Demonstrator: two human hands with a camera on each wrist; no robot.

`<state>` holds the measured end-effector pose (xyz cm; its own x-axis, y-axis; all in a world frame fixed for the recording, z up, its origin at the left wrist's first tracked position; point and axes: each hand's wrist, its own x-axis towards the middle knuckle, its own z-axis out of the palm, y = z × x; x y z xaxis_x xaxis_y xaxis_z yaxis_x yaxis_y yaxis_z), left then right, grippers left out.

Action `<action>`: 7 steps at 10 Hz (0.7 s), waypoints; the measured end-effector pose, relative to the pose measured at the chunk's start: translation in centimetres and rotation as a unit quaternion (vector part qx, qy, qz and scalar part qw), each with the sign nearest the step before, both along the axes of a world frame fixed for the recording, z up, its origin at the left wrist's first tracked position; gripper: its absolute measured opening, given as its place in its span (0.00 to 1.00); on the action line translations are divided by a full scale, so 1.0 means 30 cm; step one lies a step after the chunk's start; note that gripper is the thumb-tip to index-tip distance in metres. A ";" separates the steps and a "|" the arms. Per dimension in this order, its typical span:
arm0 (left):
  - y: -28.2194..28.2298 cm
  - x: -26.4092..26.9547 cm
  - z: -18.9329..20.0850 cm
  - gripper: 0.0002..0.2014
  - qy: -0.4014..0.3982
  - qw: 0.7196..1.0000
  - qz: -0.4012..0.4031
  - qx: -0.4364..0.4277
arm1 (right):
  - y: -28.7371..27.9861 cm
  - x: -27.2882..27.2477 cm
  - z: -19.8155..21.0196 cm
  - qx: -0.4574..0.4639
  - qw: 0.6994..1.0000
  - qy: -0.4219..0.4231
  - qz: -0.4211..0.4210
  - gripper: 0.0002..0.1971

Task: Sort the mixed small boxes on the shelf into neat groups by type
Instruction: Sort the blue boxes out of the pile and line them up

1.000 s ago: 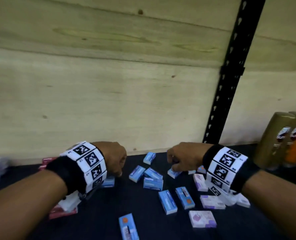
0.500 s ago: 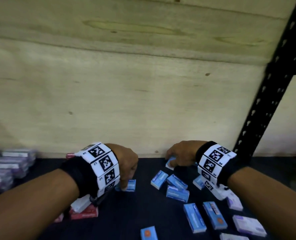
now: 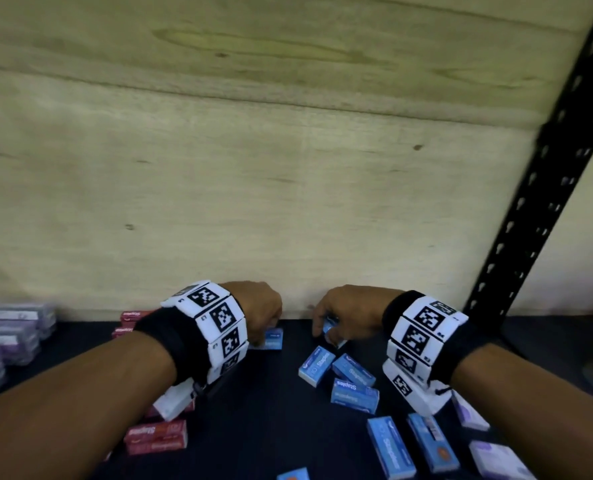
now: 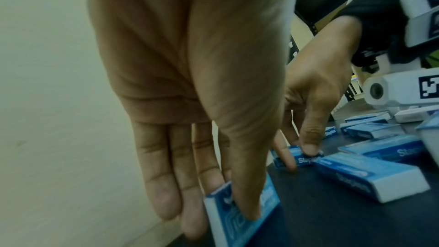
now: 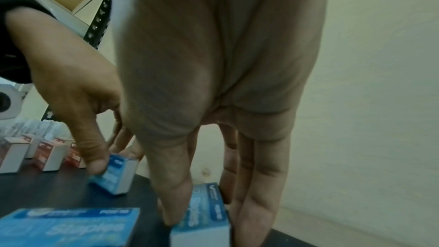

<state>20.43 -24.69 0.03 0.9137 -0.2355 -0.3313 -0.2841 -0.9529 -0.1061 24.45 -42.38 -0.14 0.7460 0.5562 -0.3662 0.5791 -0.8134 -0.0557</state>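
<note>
Small blue staples boxes lie mixed on the dark shelf (image 3: 274,427). My left hand (image 3: 271,323) pinches one blue box (image 3: 271,338) between thumb and fingers close to the back wall; the left wrist view shows the thumb on top of that box (image 4: 268,196). A short way to its right, my right hand (image 3: 323,329) pinches another blue box (image 3: 333,336), tilted on its edge. In the right wrist view, my right hand (image 5: 206,221) has its thumb and fingers on either side of that box (image 5: 206,211).
Several loose blue boxes (image 3: 352,379) lie in front of the right hand. Red boxes (image 3: 156,436) sit under my left forearm, and purple boxes (image 3: 7,336) are stacked far left. Pale purple boxes (image 3: 496,462) lie front right. A plywood wall (image 3: 253,202) and a black post (image 3: 530,209) stand behind.
Both hands have moved back toward the wall, each with a blue box. The view has swung left, so the bottles at the right are out of sight and the purple stacks show.
</note>
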 end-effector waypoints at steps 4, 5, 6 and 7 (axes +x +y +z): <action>0.002 0.035 -0.014 0.09 -0.019 0.999 0.043 -0.001 | -0.001 -0.012 0.001 -0.011 0.999 -0.011 -0.038 0.28; 0.011 0.026 -0.025 0.18 -0.040 0.998 0.045 0.032 | -0.026 -0.018 0.031 -0.026 0.997 0.002 -0.069 0.24; 0.001 0.006 -0.015 0.21 -0.044 0.998 0.049 0.023 | -0.038 -0.022 0.047 -0.049 0.996 0.006 -0.077 0.20; -0.010 0.000 0.002 0.21 -0.024 0.998 0.035 0.044 | -0.037 -0.030 0.049 -0.054 0.995 0.005 -0.079 0.16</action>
<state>20.42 -24.98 0.08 0.9422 -0.1414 -0.3039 -0.2088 -0.9568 -0.2023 23.56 -43.49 1.33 0.8173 0.3892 -0.4248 0.4431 -0.8959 0.0317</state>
